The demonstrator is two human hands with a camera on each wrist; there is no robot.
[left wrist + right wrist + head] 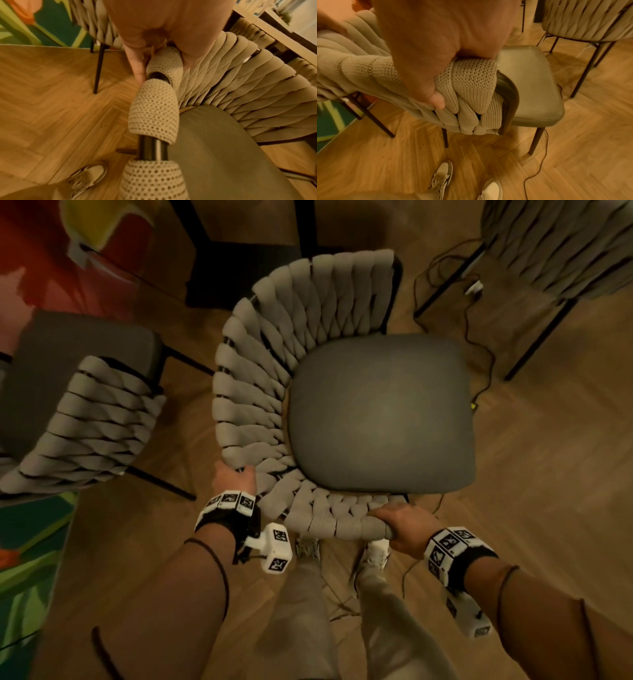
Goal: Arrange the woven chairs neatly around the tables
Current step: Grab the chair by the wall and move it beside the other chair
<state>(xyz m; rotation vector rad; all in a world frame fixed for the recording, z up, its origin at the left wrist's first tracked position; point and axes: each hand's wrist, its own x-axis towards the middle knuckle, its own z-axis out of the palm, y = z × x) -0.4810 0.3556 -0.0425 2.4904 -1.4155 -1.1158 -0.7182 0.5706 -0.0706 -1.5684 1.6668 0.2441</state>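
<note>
A woven chair (380, 419) with beige knitted bands and a grey seat stands right in front of me. My left hand (234, 475) grips the curved backrest rail at its near-left bend, fingers curled round the rail (163, 63). At the rail's near-right end my right hand (404, 523) holds the knitted bands (471, 94), thumb under them. A second woven chair (85, 422) stands to the left, and a third (561, 244) at the far right. The table's dark base (246, 268) lies ahead beyond the held chair.
Black cables (479, 350) trail over the herringbone wood floor to the right of the chair and near my shoes (491, 189). A green patterned rug (27, 559) lies at the left. A colourful wall (41, 268) stands at the far left.
</note>
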